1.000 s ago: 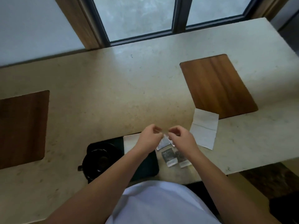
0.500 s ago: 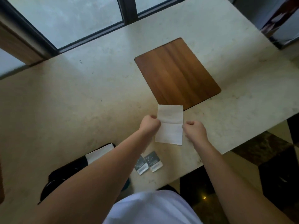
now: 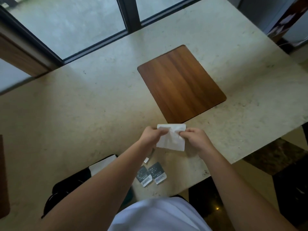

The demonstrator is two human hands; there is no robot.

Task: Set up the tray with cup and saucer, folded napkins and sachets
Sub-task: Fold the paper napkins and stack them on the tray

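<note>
Pale stone table (image 3: 70, 117) runs under a window, with a wooden inlay (image 3: 181, 84) just beyond the hands. Nearer the person than the left hand (image 3: 150, 135), a dark tray (image 3: 66, 185) already carries one folded napkin (image 3: 101, 165). Both hands, the right hand (image 3: 196, 139) included, pinch the white napkin (image 3: 171, 139) by its side edges. It looks light, limp and easily torn, so corners and creases are the best hold. Two sachets (image 3: 151, 175) lie on the table nearer the person, between the forearms.
</note>
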